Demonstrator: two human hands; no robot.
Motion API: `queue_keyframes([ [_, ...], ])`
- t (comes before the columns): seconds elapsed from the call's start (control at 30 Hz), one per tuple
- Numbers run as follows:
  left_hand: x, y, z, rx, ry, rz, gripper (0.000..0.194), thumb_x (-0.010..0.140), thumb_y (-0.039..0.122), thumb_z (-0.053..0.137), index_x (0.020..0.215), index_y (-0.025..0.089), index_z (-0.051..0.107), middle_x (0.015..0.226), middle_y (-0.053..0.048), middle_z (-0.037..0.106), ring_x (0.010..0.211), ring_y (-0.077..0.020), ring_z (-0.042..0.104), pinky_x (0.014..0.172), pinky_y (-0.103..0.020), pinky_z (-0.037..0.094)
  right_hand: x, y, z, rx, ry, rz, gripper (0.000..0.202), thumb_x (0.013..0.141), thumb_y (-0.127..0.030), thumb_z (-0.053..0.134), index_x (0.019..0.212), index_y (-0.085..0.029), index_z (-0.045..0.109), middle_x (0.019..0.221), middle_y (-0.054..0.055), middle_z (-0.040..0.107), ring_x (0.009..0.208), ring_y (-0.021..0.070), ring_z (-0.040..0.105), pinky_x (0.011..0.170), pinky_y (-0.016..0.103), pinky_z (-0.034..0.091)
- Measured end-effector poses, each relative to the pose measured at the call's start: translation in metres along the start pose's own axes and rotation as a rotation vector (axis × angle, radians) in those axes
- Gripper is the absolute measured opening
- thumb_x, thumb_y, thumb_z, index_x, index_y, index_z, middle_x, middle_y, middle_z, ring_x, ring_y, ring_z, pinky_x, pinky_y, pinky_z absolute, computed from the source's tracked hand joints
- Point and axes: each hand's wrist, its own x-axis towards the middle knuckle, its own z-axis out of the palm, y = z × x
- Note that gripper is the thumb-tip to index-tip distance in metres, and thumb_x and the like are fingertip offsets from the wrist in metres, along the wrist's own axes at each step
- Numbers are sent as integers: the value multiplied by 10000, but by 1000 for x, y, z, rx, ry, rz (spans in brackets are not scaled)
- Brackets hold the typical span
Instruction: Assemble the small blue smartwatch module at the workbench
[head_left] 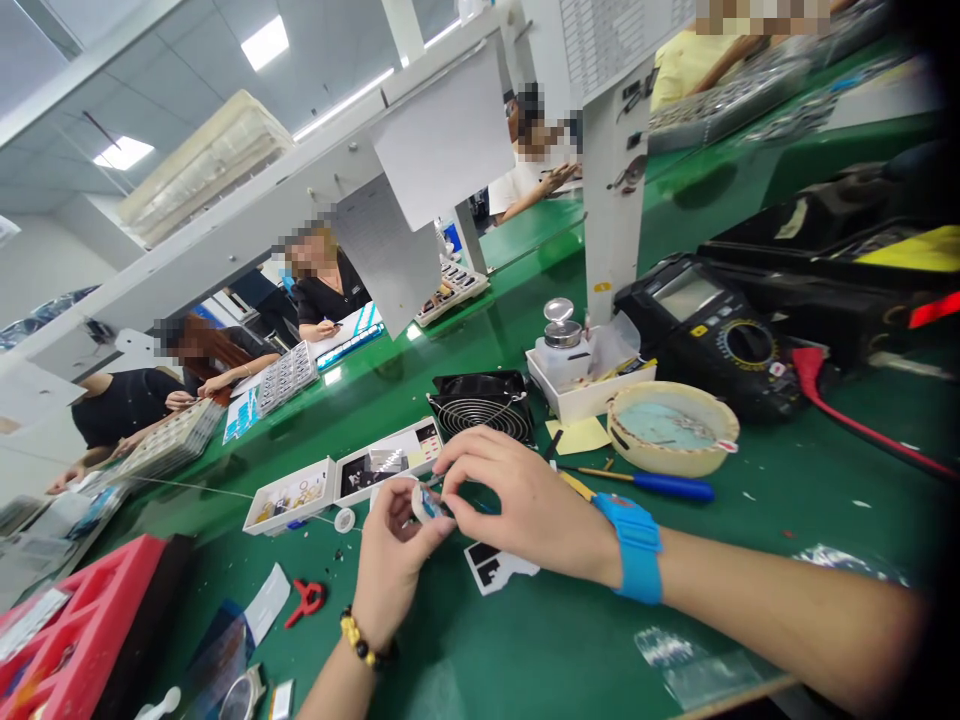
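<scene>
Near the middle of the green bench, my left hand (397, 550) has its thumb and fingers closed round a small round white piece (427, 503) with some blue on its face. My right hand (517, 500), with a blue strap on the wrist, touches the piece's right side with pinched fingertips; anything between those fingertips is too small to make out. Under my right hand lies a white card with black patches (496, 568). Just left of my left hand is a small white ring (344, 521).
White trays of small parts (291, 497), a black fan (484, 405), a round dish (671, 428), a blue-handled screwdriver (673, 487) and a multimeter (720, 330) stand behind. A red clamp (306, 602) and a red foam tray (86, 620) lie left. Several people sit across the bench.
</scene>
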Motion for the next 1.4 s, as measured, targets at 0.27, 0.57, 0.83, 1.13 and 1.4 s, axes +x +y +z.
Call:
queue_keyframes([
  [0.27,2,3,0,-715,-171,-438,595,692,606,875,991,120,705,835,-55,678,652,-100,633,614,-170,566,3,2,-3,53,35,49,341,867,150,716,996,-162,667,1069,12,622,1060,247,557,929,394,458],
  [0.57,-3,-9,7,-571,-326,-265,507,871,608,728,1030,128,695,887,-72,655,723,-119,665,665,-193,588,0,4,3,8,-14,-4,404,799,177,877,960,-146,695,1070,15,628,1066,251,559,926,389,459],
  [0.83,-3,-6,8,-475,-316,-267,546,861,634,732,1040,126,643,882,-49,577,733,-97,617,666,-186,571,0,2,4,35,14,13,403,767,221,794,864,-147,662,1024,-2,632,1026,239,576,899,377,466],
  [1.13,-1,-4,7,-480,-318,-285,492,877,579,744,1050,123,677,857,-52,609,737,-104,634,687,-195,583,-2,2,6,112,17,102,400,774,226,766,834,-155,660,1019,-16,629,1031,203,576,917,324,449],
  [1.4,6,2,4,-689,-162,-462,571,736,569,863,1074,128,729,893,-65,679,700,-107,647,658,-185,592,3,6,-1,190,88,211,145,969,-283,573,881,-211,663,1004,-26,630,991,204,577,899,360,434],
])
